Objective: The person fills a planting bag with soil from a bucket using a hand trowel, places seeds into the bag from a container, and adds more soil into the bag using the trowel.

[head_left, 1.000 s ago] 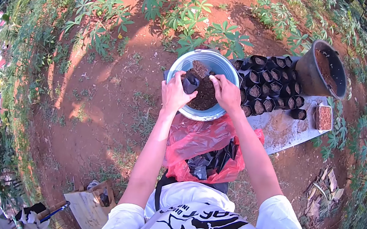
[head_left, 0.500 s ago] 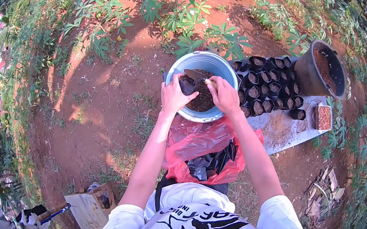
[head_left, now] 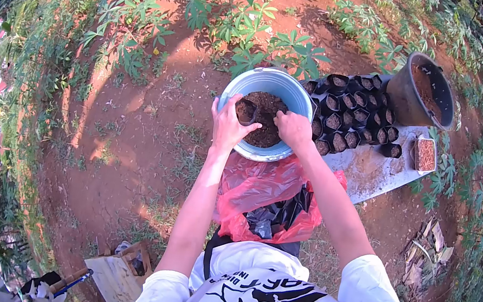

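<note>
Over the light blue bucket [head_left: 294, 90], my left hand [head_left: 229, 126] is closed around a small black planting bag [head_left: 246, 112] with dark soil inside. Loose dark soil [head_left: 264, 134] fills the bottom of the bucket. My right hand [head_left: 294, 129] is closed low over that soil, right of the bag. A small hand trowel showed in its fingers a moment ago; its blade is now hidden by the hand and soil.
Several filled black planting bags [head_left: 357, 116] stand in rows on a pale board [head_left: 380, 173] at the right. A large dark bucket of soil [head_left: 399, 91] and a small tub of brown grains [head_left: 425, 156] stand there too. A red plastic bag [head_left: 252, 200] lies nearer me.
My right hand has moved the trowel from the bag's mouth down into the bucket's soil. The planting bag's opening now faces up more, showing soil inside; my left hand stays put.
</note>
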Demonstrator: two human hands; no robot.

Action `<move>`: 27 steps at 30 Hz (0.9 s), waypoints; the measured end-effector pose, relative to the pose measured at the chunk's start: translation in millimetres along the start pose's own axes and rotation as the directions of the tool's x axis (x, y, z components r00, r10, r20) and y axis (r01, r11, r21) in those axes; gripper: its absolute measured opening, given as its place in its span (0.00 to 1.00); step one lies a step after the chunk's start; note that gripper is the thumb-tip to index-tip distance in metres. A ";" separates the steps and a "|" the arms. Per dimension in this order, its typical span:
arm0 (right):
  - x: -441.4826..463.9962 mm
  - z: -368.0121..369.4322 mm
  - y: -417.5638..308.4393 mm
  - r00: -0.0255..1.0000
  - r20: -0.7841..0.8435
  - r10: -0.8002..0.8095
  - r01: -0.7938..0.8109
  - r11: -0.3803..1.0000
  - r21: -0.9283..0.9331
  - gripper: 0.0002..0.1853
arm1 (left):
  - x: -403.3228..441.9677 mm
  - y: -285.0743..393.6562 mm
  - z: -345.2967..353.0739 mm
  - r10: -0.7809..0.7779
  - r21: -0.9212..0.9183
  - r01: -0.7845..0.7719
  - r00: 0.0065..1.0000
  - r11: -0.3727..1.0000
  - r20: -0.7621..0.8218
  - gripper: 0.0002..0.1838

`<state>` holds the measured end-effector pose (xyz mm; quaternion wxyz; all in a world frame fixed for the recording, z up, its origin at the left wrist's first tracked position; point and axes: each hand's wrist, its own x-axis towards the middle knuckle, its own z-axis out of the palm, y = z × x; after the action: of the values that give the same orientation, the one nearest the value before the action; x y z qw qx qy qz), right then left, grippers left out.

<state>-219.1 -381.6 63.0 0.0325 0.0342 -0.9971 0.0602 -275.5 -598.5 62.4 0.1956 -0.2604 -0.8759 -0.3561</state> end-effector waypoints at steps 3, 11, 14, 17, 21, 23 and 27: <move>-0.5 -8.6 -1.2 0.993 0.105 -0.059 0.058 0.998 0.008 0.14 | -1.2 -1.1 1.3 -0.004 -0.073 0.006 1.000 0.997 0.029 0.56; 0.1 0.8 -1.3 0.997 0.055 0.047 -0.048 0.999 0.016 0.17 | -1.5 3.1 0.6 -0.198 -0.212 0.216 0.975 0.953 0.101 0.55; 0.4 -18.3 -1.7 0.980 0.188 -0.061 0.059 0.998 0.015 0.19 | 1.1 10.8 -3.1 -0.262 -0.232 0.273 0.962 0.933 0.078 0.55; -1.1 -20.5 -1.6 0.975 0.203 -0.089 0.083 0.996 0.038 0.20 | 1.1 8.2 -1.3 -0.258 -0.207 0.265 0.964 0.942 0.060 0.55; 0.4 -13.8 -4.3 0.999 0.053 -0.006 0.001 0.995 0.100 0.21 | 1.7 8.0 -0.4 -0.244 -0.216 0.243 0.970 0.946 0.022 0.54; 0.4 -12.1 -6.0 0.999 -0.014 0.053 -0.051 0.991 0.128 0.21 | 0.2 8.2 -1.7 -0.258 -0.240 0.258 0.966 0.936 0.030 0.53; 2.0 -11.6 -9.2 0.991 -0.091 0.100 -0.081 0.979 0.188 0.19 | -0.1 8.4 -1.5 -0.246 -0.212 0.244 0.969 0.946 0.016 0.53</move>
<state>-219.7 -389.4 75.7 0.0764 -0.0114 -0.9849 0.1550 -270.1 -594.5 67.7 0.1254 -0.1671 -0.8572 -0.4706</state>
